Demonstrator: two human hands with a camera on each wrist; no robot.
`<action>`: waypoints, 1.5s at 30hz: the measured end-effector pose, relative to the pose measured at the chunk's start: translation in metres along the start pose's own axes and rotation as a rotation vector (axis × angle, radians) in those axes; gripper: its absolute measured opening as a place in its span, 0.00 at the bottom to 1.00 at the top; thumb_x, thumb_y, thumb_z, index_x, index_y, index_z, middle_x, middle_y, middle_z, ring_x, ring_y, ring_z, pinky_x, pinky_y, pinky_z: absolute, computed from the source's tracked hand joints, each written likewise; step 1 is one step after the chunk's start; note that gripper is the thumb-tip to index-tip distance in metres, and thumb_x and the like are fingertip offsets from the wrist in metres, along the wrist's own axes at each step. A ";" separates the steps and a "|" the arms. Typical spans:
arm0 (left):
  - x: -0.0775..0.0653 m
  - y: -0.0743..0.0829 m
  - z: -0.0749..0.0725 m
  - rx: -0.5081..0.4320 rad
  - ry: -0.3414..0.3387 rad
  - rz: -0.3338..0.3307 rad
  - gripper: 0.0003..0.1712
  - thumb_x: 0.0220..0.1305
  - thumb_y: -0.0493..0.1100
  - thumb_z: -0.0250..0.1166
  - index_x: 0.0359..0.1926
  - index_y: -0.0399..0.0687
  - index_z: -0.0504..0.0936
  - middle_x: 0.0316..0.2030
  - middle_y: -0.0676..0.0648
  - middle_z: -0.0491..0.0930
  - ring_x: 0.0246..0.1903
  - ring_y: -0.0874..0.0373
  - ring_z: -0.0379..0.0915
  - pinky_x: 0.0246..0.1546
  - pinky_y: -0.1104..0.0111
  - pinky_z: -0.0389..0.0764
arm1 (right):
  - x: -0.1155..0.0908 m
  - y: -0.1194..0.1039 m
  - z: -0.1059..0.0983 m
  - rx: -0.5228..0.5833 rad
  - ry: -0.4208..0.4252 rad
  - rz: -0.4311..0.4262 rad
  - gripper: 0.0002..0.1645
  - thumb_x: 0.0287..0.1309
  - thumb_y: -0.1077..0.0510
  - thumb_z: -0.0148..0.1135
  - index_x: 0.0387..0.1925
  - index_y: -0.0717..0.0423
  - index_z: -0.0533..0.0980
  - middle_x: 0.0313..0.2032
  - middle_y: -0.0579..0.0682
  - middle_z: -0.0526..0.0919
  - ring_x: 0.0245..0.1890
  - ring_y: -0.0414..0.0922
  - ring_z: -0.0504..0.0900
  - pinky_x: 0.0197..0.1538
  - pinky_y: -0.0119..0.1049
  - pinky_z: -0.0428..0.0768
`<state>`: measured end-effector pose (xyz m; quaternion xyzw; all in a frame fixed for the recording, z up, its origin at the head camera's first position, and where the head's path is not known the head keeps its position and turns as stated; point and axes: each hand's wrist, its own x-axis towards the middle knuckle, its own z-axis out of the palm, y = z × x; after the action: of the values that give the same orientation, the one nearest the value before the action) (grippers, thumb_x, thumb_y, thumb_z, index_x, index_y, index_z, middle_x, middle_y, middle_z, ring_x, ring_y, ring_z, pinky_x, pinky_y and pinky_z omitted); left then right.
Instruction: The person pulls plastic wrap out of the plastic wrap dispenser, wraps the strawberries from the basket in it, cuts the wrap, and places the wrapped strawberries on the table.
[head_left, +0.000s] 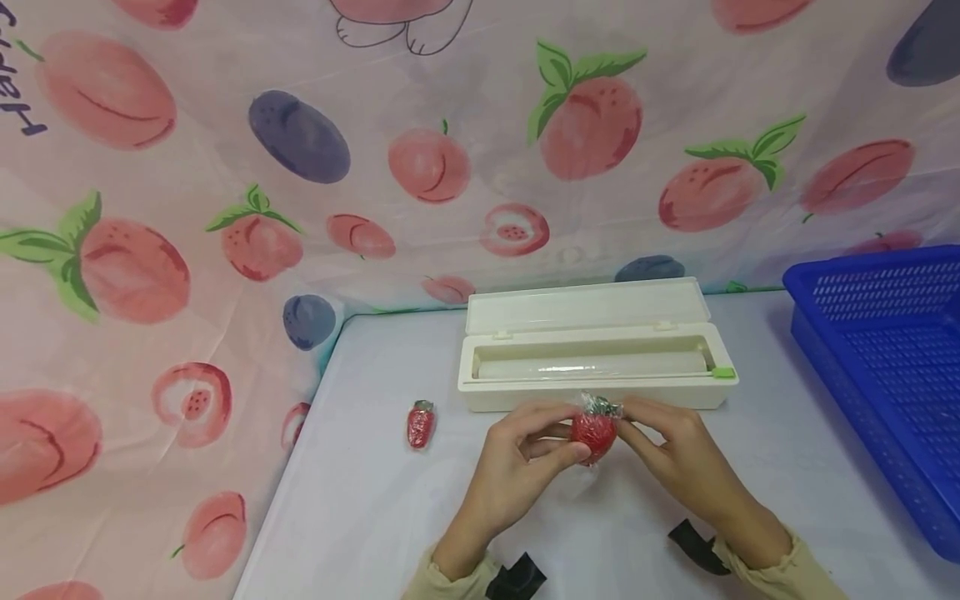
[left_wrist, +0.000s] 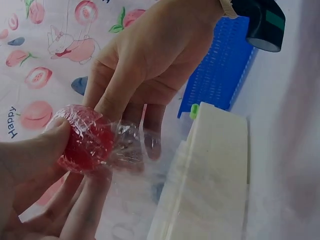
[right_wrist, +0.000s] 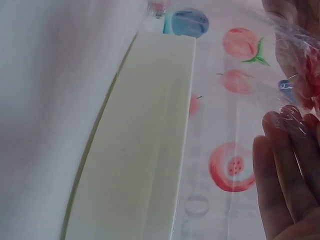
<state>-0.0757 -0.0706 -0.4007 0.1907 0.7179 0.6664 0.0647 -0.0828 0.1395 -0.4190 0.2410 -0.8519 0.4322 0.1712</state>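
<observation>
A red strawberry (head_left: 593, 435) with a green leafy top sits in clear plastic wrap. My left hand (head_left: 517, 462) holds it between thumb and fingers, the thumb lying across its side. At the leafy end my right hand (head_left: 690, 462) pinches the plastic wrap (left_wrist: 131, 145) with thumb and forefinger; loose film trails past its other fingers in the left wrist view. Both hands are just in front of a cream cling-film dispenser (head_left: 592, 397), whose lid is up and whose roll shows inside. To the left, another wrapped strawberry (head_left: 421, 426) lies on the table.
A blue plastic basket (head_left: 862, 417) stands at the right edge of the white-covered table (head_left: 337, 500). A green slide cutter (head_left: 723, 372) sits at the dispenser's right end. Behind hangs a fruit-printed cloth (head_left: 465, 75).
</observation>
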 end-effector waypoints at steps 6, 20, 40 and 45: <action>0.000 -0.001 0.000 0.180 0.073 0.060 0.20 0.55 0.41 0.75 0.51 0.48 0.86 0.58 0.50 0.75 0.58 0.59 0.72 0.58 0.61 0.78 | 0.000 -0.002 -0.001 0.059 -0.045 0.047 0.15 0.58 0.72 0.64 0.46 0.60 0.83 0.45 0.48 0.88 0.49 0.40 0.85 0.52 0.15 0.74; -0.001 -0.002 0.002 0.090 0.063 0.024 0.21 0.58 0.39 0.73 0.53 0.47 0.83 0.51 0.52 0.83 0.49 0.58 0.80 0.57 0.64 0.79 | -0.001 -0.005 -0.001 0.128 -0.109 0.076 0.15 0.68 0.68 0.56 0.51 0.55 0.81 0.50 0.47 0.86 0.54 0.37 0.81 0.55 0.20 0.76; 0.002 -0.005 -0.002 0.000 0.034 -0.006 0.22 0.60 0.35 0.71 0.56 0.36 0.80 0.54 0.40 0.81 0.52 0.52 0.80 0.54 0.66 0.82 | -0.002 -0.011 -0.001 0.125 -0.208 0.111 0.16 0.73 0.63 0.51 0.56 0.55 0.79 0.51 0.46 0.85 0.51 0.36 0.82 0.52 0.37 0.84; 0.002 -0.004 -0.003 -0.030 0.088 -0.039 0.22 0.60 0.35 0.71 0.56 0.37 0.80 0.53 0.40 0.81 0.50 0.51 0.81 0.51 0.67 0.83 | -0.002 -0.016 0.000 0.085 -0.192 0.099 0.18 0.70 0.60 0.57 0.59 0.58 0.77 0.53 0.49 0.84 0.50 0.42 0.84 0.50 0.44 0.84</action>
<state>-0.0791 -0.0731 -0.4037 0.1464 0.7137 0.6833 0.0488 -0.0726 0.1320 -0.4092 0.2462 -0.8562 0.4507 0.0570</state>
